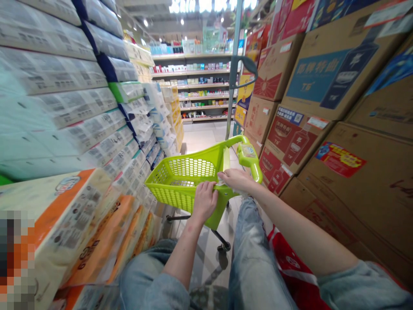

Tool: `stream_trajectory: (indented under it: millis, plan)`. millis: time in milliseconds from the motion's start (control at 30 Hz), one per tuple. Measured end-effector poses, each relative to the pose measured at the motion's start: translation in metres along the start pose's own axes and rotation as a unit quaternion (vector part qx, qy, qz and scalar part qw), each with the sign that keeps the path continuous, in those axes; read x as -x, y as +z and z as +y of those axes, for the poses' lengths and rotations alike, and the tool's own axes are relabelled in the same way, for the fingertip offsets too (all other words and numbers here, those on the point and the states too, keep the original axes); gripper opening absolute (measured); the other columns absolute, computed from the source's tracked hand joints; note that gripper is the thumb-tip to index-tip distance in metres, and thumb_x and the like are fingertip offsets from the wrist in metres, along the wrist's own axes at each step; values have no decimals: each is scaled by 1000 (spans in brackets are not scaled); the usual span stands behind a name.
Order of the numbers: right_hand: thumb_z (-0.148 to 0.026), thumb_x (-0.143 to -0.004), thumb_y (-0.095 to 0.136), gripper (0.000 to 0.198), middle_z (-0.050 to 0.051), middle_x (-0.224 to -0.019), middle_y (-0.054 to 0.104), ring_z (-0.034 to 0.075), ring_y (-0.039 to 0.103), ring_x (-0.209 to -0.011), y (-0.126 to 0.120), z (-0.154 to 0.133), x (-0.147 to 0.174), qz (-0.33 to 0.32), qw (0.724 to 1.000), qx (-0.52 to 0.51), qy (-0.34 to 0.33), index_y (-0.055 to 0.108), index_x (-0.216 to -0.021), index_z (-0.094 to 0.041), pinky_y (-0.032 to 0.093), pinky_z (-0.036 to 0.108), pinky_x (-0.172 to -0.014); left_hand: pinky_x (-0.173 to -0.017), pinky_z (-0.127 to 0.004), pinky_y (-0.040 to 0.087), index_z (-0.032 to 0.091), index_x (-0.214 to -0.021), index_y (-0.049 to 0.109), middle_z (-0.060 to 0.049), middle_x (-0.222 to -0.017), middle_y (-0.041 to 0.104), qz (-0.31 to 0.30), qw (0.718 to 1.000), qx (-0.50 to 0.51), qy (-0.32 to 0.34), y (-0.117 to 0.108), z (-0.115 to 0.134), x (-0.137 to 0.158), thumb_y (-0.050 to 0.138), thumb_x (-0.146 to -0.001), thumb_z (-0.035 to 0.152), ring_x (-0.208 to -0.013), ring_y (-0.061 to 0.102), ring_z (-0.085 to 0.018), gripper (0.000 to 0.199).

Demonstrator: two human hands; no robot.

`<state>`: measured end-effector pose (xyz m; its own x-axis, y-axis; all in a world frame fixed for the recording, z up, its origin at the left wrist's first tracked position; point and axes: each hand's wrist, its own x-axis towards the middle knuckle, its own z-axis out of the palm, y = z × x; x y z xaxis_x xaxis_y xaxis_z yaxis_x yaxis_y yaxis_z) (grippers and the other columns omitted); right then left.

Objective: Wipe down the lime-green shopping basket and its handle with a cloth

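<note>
In the narrow aisle between stacked tissue packs [93,101] and cardboard cartons [342,142], the green shopping cart [217,212] stands on the floor directly ahead of the person's knees, its basket pointing away to the left. The left hand [205,199] has its fingers curled over the near rim, grasping it, though their tips inside the basket are hidden. The right hand [237,178] bunches a white cloth [220,183], perhaps a tissue, in its fingers against the rim near the handle [248,156]. Working this edge well seems to call for a firm left grip, since the cart stands on wheels [223,247] and could roll or swivel under sideways pressure. The cloth should lie flat beneath the right fingers, pressed evenly and drawn along the rim in short strokes; thin material could snag or tear on the basket's holes.
</note>
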<state>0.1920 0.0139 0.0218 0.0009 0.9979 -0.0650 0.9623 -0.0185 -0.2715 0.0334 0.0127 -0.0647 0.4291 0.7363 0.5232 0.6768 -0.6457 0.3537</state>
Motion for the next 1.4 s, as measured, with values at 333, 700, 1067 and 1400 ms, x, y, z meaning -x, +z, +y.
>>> stream_trajectory:
  millis: [333, 700, 1067, 1400]
  plan:
    - [-25, -91, 37, 33, 17, -117, 58, 25, 53, -111, -5, 1, -24, 75, 994, 74, -34, 58, -113, -12, 40, 30, -89, -90, -35, 37, 21, -102, 55, -4, -98, 60, -30, 999, 32, -12, -5, -3, -5, 36, -93, 31, -96, 52, -18, 23]
    - [-39, -90, 42, 56, 24, -139, 40, 31, 39, -127, 13, 9, -49, -7, 981, 185, -53, 43, -134, -5, 37, 41, -97, -71, -30, 34, 19, -74, 57, -3, -76, 61, -83, 994, -54, -43, -1, 4, -25, 25, -97, 37, -79, 55, -17, 43]
    - [-41, -85, 54, 45, 19, -111, 57, 24, 63, -90, 6, 0, -37, 38, 988, 145, -31, 49, -119, -11, 46, 30, -73, -73, -32, 33, 20, -78, 56, -4, -81, 60, -45, 996, -65, -37, 2, 3, -17, 26, -97, 34, -82, 53, -18, 38]
    - [-15, -77, 59, 26, 8, -106, 60, 16, 59, -92, -4, 18, -32, 0, 996, 55, -77, 62, -102, -17, 40, 19, -75, -72, -33, 31, 20, -76, 55, -3, -78, 59, -31, 997, -65, -29, 2, 1, -13, 27, -97, 33, -80, 51, -18, 37]
